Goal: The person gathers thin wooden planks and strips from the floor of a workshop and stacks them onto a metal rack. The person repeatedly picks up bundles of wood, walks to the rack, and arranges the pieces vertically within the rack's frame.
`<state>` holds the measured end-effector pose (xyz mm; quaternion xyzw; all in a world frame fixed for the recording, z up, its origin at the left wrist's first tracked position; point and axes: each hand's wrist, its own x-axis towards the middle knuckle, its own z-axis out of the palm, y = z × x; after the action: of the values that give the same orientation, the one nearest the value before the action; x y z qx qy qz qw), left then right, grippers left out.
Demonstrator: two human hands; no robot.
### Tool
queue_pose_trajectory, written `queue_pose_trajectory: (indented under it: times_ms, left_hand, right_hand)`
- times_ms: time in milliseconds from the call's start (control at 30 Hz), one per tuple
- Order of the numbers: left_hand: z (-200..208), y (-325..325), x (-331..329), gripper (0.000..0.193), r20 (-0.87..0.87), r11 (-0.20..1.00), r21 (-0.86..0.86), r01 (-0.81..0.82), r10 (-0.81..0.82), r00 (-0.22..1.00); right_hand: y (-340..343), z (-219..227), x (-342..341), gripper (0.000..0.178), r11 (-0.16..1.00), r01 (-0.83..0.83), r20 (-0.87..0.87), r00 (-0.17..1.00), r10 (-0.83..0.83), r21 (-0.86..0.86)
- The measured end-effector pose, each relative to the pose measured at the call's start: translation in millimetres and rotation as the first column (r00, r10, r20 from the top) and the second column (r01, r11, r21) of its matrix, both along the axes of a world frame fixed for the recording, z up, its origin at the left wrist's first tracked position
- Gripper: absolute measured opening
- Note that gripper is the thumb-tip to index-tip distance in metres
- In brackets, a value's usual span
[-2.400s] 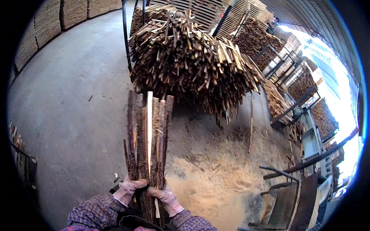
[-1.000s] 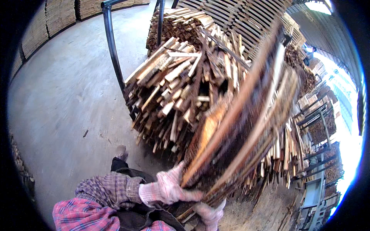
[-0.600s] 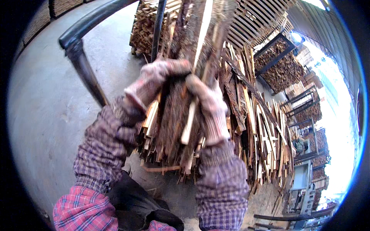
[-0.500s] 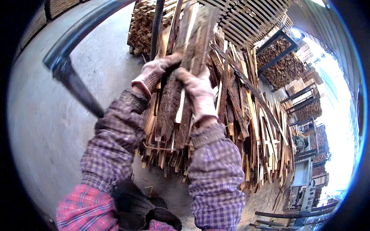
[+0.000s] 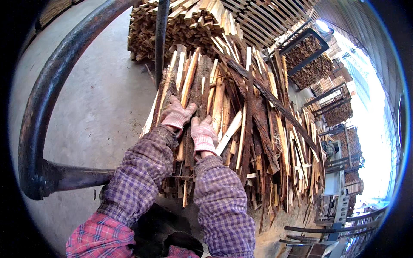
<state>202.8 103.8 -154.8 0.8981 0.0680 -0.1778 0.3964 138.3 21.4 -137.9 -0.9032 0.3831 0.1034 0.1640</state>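
A pile of long wooden strips and bark-edged offcuts (image 5: 219,99) lies before me, mostly lengthwise. My left hand (image 5: 177,114), in a pale, soiled knit glove, rests on dark bark-covered strips (image 5: 173,81) at the pile's left part, thumb spread toward the right. Close beside it, my right hand (image 5: 203,134), gloved alike, lies on the strips with thumb and fingers apart. A pale split strip (image 5: 230,132) slants just right of that hand. Neither hand is lifting anything; the fingertips press on the wood and are partly hidden by its dark surface.
A thick dark metal tube frame (image 5: 32,129) curves along the left, with an upright bar (image 5: 161,38) by the pile. Behind stands a stack of cut wood sticks (image 5: 180,26). Long dark slabs (image 5: 266,86) cross the pile's right side. Racks of stacked wood (image 5: 307,53) line the right.
The bundle of bark strips that both hands gripped and raised now lies on the pile. Both hands have moved down and toward me, with their grip loosened. The view has shifted slightly.
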Motion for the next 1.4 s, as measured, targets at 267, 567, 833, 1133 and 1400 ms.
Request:
queue_pose_trajectory:
  times_ms: [267, 567, 833, 1133, 1400]
  left_hand:
    - [-9, -30, 9, 0.081, 0.26, 0.998, 0.029, 0.054, -0.059, 0.964]
    - [-22, -33, 12, 0.085, 0.393, 0.956, 0.294, -0.015, -0.107, 0.913]
    - [7, -42, -7, 0.082, 0.441, 0.953, 0.298, 0.045, -0.179, 0.88]
    - [-39, 0, 31, 0.076, 0.475, 0.992, 0.02, 0.125, -0.12, 0.872]
    - [-63, 8, 53, 0.057, 0.496, 0.964, -0.185, 0.189, -0.074, 0.865]
  right_hand:
    - [20, 88, -37, 0.068, 0.966, -0.236, 0.5, 0.828, 0.254, -0.1]
    - [13, 104, -222, 0.061, 0.757, -0.519, 0.808, 0.589, -0.018, 0.396]
    - [23, 37, -351, 0.045, 0.612, 0.213, 0.412, 0.57, -0.711, 0.761]
    - [31, 16, -351, 0.052, 0.829, 0.04, 0.405, 0.858, -0.314, 0.558]
    - [15, 63, -393, 0.046, 0.953, 0.128, 0.425, 0.873, -0.24, 0.276]
